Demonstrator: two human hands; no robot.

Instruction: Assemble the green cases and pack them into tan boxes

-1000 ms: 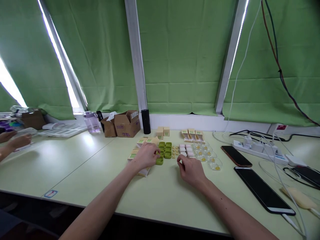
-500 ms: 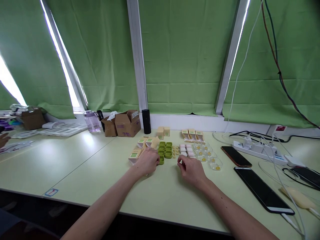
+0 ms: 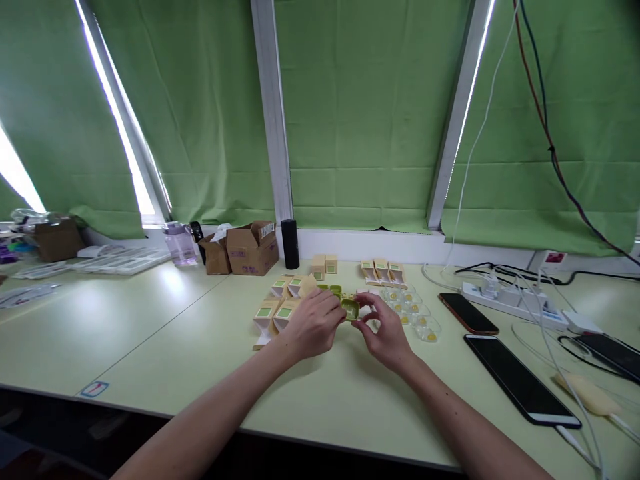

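Note:
Between my hands, raised over the table, is a small green square tray (image 3: 351, 309), its hollow side facing me. My left hand (image 3: 316, 323) pinches its left side, and the fingers of my right hand (image 3: 384, 332) grip the right edge. Behind them more green trays (image 3: 329, 289) show in part; my hands cover the rest. Beside my left hand stand open cream paper boxes (image 3: 286, 312) with green squares on them. To the right of my right hand lie clear round plastic pieces with yellow centres (image 3: 413, 309). The small pink and beige pieces are mostly hidden.
Further back stand more cream boxes (image 3: 383, 273), a black cylinder (image 3: 290, 244), cardboard boxes (image 3: 253, 250) and a purple bottle (image 3: 181, 245). On the right lie two phones (image 3: 520, 380) (image 3: 469, 312), a power strip (image 3: 515, 305) and loose cables. The table's front edge runs below my forearms.
My left hand has moved right from the row of green trays with one tray in it. My right hand has closed on that tray's other side. The camera has shifted slightly.

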